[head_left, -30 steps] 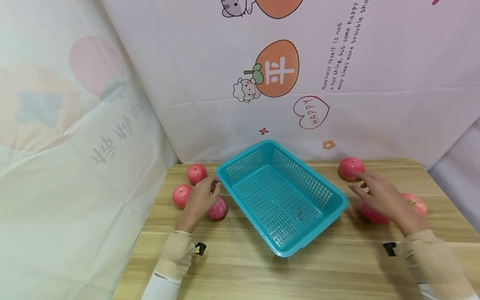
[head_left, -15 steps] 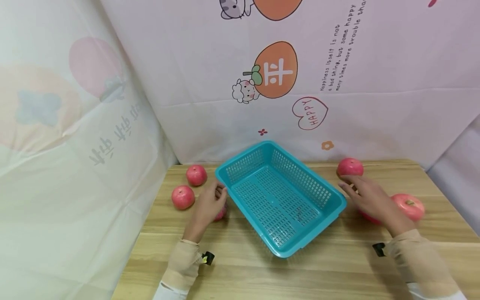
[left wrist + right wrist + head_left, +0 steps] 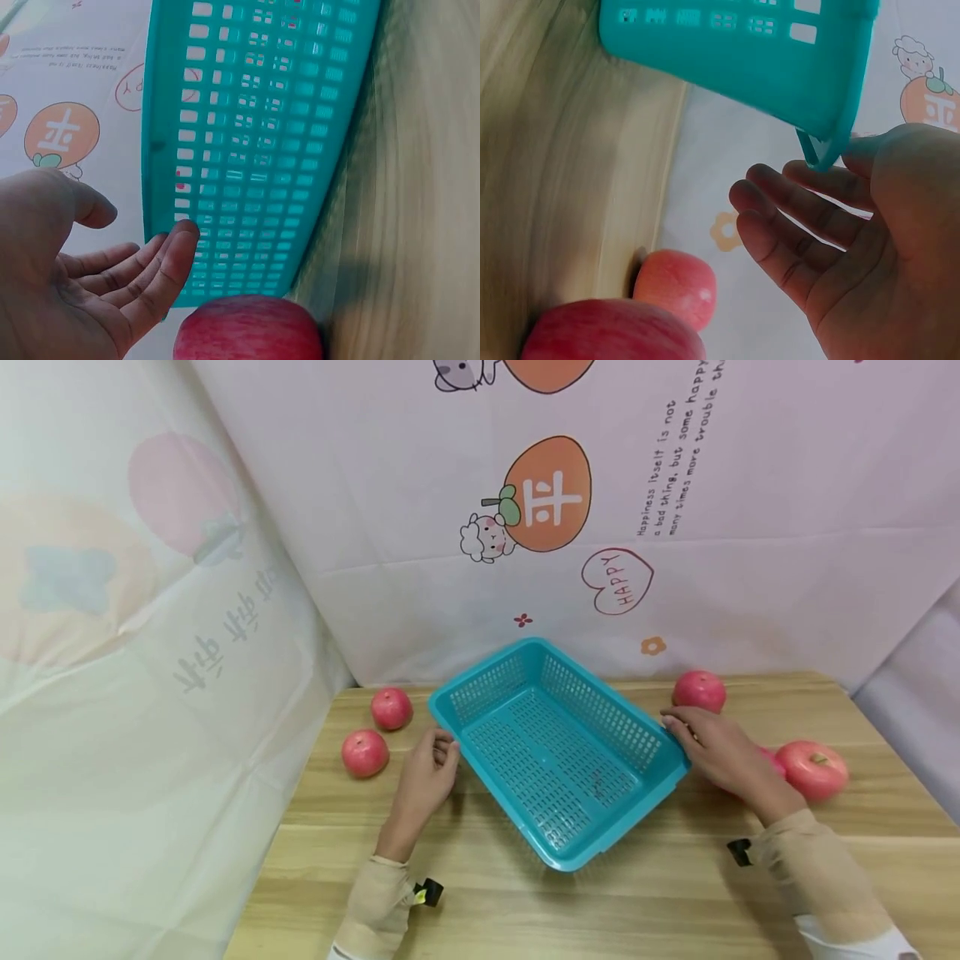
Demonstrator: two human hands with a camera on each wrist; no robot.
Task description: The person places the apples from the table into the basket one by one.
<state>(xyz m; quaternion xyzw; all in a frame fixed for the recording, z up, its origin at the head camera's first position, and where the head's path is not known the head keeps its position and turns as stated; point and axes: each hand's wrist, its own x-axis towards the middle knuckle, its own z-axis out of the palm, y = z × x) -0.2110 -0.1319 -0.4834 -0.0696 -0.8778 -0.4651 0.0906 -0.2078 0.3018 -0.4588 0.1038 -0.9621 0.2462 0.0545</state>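
Note:
A turquoise plastic basket (image 3: 543, 760), with slotted walls and nothing inside, sits at an angle on the wooden table. At its left rim is my left hand (image 3: 427, 777), fingers loosely bent; the left wrist view shows thumb and fingers apart beside the basket's wall (image 3: 255, 135). My right hand (image 3: 723, 756) reaches the right corner. In the right wrist view its thumb meets the rim (image 3: 847, 112), while its relaxed fingers (image 3: 757, 236) lie outside and below. A dark red apple (image 3: 247, 330) under my left hand is hidden in the head view.
Two red apples (image 3: 392, 708) (image 3: 365, 753) lie left of the basket. On the right, one apple (image 3: 699, 692) sits at the back, a larger one (image 3: 812, 770) nearer, and another (image 3: 772, 762) is partly covered by my right hand. A printed cloth (image 3: 420, 618) hangs behind the table.
Both hands have moved inward to the basket's rim, the left to the right and the right to the left. Basket and apples stay in place.

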